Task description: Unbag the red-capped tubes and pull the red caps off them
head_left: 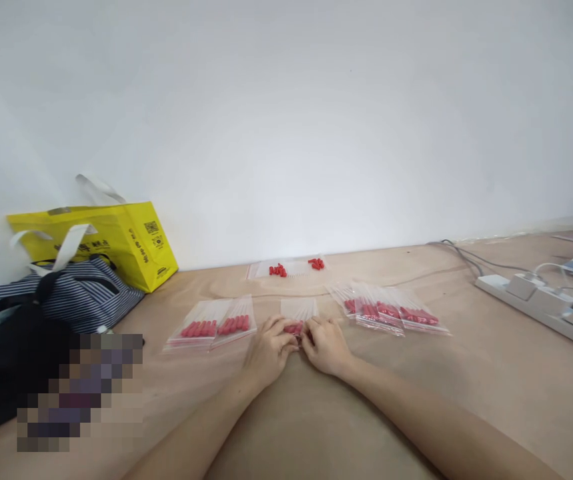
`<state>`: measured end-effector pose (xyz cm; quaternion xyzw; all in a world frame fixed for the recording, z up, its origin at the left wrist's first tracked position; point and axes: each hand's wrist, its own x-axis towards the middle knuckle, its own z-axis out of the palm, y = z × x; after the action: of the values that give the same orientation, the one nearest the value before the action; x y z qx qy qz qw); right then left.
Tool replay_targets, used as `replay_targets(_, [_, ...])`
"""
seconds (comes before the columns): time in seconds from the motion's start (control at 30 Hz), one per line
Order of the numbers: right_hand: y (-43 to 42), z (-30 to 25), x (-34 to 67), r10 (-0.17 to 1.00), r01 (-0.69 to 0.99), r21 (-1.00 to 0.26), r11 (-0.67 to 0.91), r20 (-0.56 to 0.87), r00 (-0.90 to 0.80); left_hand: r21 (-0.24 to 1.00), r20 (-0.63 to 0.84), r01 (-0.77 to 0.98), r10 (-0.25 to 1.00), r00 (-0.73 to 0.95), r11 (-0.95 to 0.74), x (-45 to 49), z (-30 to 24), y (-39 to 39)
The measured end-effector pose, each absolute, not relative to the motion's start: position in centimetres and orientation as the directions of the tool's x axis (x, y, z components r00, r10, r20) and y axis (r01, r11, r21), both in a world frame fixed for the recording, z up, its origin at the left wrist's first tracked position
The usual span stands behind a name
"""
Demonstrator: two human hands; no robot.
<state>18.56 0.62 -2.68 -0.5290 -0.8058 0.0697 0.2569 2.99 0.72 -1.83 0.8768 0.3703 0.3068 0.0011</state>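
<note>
A small clear zip-lock bag lies on the table in front of me, with red-handled pieces inside whose thin shafts point away from me. My left hand is closed on the near left edge of this bag. My right hand pinches the same near edge from the other side, the fingertips of both hands close together. To the left are two similar filled bags. Several more filled bags overlap one another to the right. The exact kind of the red pieces is too small to tell.
Loose red pieces lie at the back on a clear bag, by the wall. On the left stand a yellow carrier bag, a striped bag and a black bag. A white power strip with cables is at right.
</note>
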Motion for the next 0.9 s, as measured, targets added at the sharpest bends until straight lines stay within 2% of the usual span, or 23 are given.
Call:
replay_targets(0.1, [1.2, -2.9, 18.9, 0.898, 0.804, -0.428, 0.413, 0.340, -0.280, 0.250, 0.515, 0.656, 0.672, 0.533, -0.712, 3.1, -1.8, 0.4])
replay_targets(0.2, [1.6, -3.2, 19.6, 0.870, 0.766, -0.454, 0.456, 0.407, -0.277, 0.273, 0.491, 0.592, 0.639, 0.593, -0.759, 2.9, -1.8, 0.1])
replay_targets(0.3, [1.7, -3.4, 20.6, 0.765, 0.643, -0.447, 0.621, 0.526, -0.373, 0.330, 0.468, 0.534, 0.626, 0.624, -0.779, 2.3, -1.6, -0.1])
replay_targets(0.37, [1.8, -3.5, 21.4, 0.680, 0.555, -0.412, 0.723, 0.567, -0.465, 0.338, 0.437, 0.556, 0.650, 0.622, -0.760, 1.8, -1.4, 0.1])
replay_targets(0.5, [2.1, -3.7, 23.0, 0.610, 0.513, -0.349, 0.784, 0.583, -0.536, 0.248, 0.299, 0.670, 0.713, 0.634, -0.699, 0.9, -1.0, 0.6])
replay_targets(0.6, [2.6, -4.0, 23.6, 0.605, 0.531, -0.332, 0.780, 0.621, -0.499, 0.213, 0.257, 0.718, 0.748, 0.612, -0.662, 0.9, -0.8, 0.6])
replay_targets(0.7, [3.1, -4.2, 23.9, 0.625, 0.555, -0.350, 0.755, 0.643, -0.444, 0.216, 0.285, 0.699, 0.729, 0.622, -0.681, 1.2, -0.8, 0.1])
replay_targets(0.9, [2.9, -3.6, 23.8, 0.752, 0.630, -0.444, 0.637, 0.538, -0.381, 0.244, 0.368, 0.652, 0.690, 0.623, -0.718, 1.6, -0.9, -0.6])
